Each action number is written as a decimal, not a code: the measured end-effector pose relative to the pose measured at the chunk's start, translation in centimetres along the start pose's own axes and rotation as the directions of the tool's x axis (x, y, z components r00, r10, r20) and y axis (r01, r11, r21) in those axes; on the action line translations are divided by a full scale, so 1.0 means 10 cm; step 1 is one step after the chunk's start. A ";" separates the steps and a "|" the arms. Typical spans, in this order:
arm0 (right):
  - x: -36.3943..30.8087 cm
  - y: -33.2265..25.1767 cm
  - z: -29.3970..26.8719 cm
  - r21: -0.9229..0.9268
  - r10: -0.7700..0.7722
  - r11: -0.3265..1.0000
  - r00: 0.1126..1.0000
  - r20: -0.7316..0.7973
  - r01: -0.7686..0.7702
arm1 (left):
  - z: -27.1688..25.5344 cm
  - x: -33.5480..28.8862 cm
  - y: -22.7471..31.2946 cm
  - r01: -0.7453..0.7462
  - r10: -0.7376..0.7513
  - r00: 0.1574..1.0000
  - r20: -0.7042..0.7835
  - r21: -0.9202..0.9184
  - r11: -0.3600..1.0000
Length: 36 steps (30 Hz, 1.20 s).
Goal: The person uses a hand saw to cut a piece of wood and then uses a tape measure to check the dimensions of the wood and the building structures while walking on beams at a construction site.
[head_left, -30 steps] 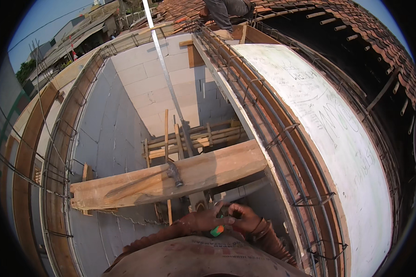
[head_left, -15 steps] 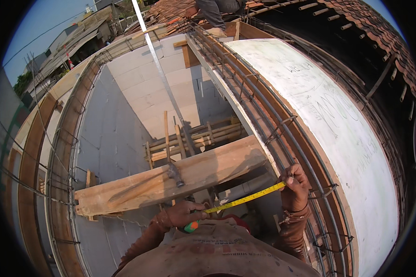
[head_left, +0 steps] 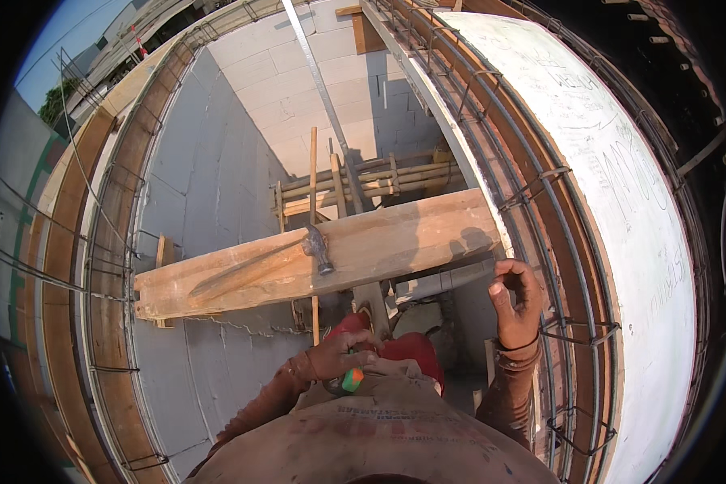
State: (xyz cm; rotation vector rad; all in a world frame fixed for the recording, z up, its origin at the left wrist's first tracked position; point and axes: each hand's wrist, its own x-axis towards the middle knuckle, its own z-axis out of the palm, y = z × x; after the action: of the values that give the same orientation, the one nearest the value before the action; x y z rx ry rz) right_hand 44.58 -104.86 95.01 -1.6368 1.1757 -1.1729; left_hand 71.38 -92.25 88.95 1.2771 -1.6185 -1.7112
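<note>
Left hand [head_left: 340, 357]: fingers curled, palm downward, apparently wrapped on the case [head_left: 352, 379], a small green-and-orange one. It shows just below the fingers, close against the shirt [head_left: 371, 431]. Most of it hidden; long axis hard to read, seemingly tilted up toward the right.

Right hand [head_left: 519, 310]: well apart from the left, off to the right and farther forward. Thumb and forefinger bent toward each other, only narrowly parted; cannot tell if anything thin sits between them. No strip made out across the space between the hands.

Key relation: case at the left hand; from the right hand it lies left and back toward the body. Left clearly nearer.

About them: plank [head_left: 411, 234] ahead of both, spanning the pit crosswise, its right end just beyond the right hand. Hammer [head_left: 319, 252] lying on it, head toward the middle, handle pointing left, roughly along the plank. Rebar [head_left: 569, 234] runs front to back, just right of the right hand.
</note>
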 end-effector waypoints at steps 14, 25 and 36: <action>0.11 0.52 -0.07 -0.726 -0.262 0.687 0.942 -0.208 0.031 | 0.08 -0.03 -0.24 0.384 -0.399 0.917 -0.024 -0.222 0.896; -0.38 0.90 0.27 -0.421 -0.453 0.830 0.883 -0.126 0.366 | 0.13 -0.04 -1.25 0.537 -0.556 0.828 -0.073 -0.186 0.823; -0.75 2.87 0.11 -0.544 -0.081 0.838 0.996 -0.046 0.043 | 0.31 -0.36 -2.45 0.713 -0.725 0.688 -0.023 -0.164 0.682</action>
State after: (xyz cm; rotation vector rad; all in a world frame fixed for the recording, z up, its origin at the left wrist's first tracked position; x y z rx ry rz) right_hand 37.88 -105.01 66.12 -2.0776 1.6165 -0.9866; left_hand 76.78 -82.71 66.58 2.0616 -0.9364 -2.1082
